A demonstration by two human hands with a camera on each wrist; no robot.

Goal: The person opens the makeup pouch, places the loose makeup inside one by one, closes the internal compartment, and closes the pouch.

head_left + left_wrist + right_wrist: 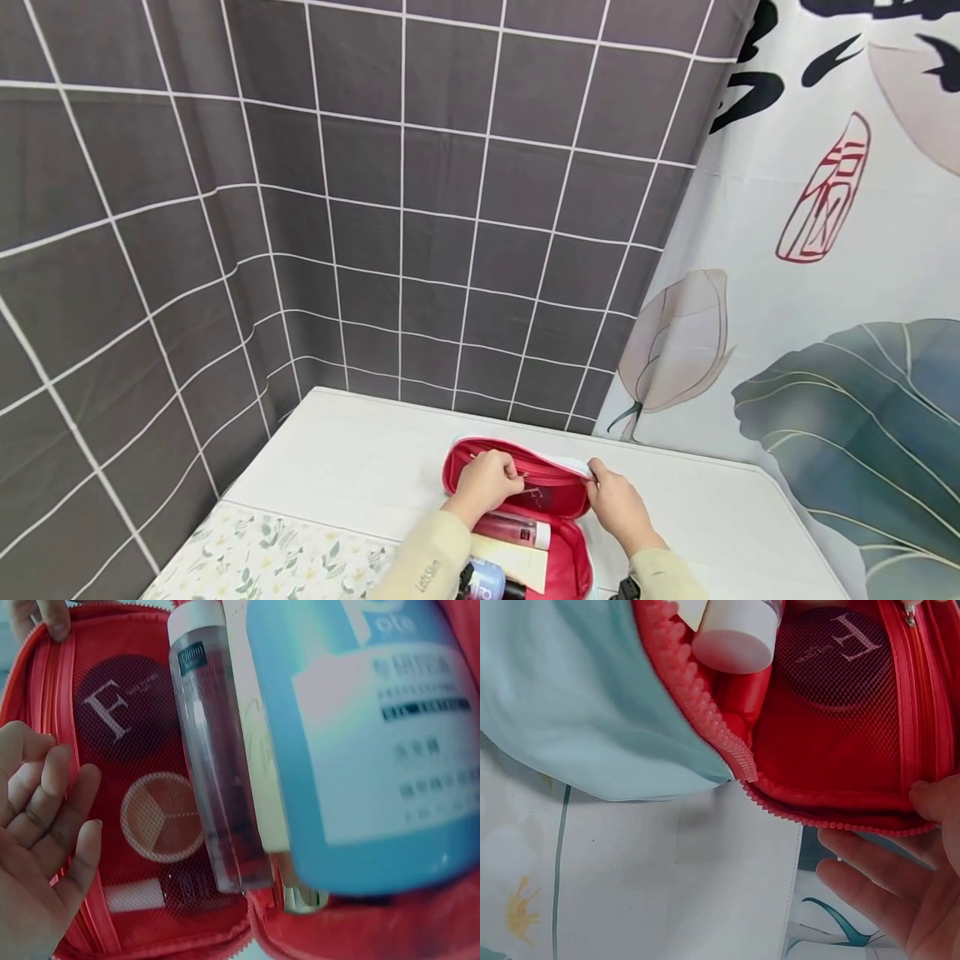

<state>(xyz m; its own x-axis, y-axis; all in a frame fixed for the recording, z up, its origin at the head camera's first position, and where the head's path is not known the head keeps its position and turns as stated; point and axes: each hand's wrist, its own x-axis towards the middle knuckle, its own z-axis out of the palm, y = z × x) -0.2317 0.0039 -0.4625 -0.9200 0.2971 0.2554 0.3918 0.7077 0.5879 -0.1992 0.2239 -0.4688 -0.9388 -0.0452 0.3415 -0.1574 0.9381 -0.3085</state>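
A cosmetic bag (572, 554), light blue outside and red inside, lies unzipped with its lid folded back. My right hand (618, 504) grips the lid's edge, thumb inside and fingers beneath. My left hand (486, 482) pinches the zipper pull (910, 616) of the lid's mesh pocket. Behind the mesh are a dark round case (124, 705) marked F, a round three-tone palette (163, 816) and a small white-capped tube (135, 895). Beside the pocket lie a clear pinkish bottle (217, 757) with a white cap, a cream-coloured flat item (517, 560) and a blue bottle (367, 750).
The bag rests on a white tabletop (360, 450). Floral cloth (262, 550) covers the near left. Behind rises a dark grey curtain (442, 167) with white grid lines, and a printed hanging (750, 292) is on the right.
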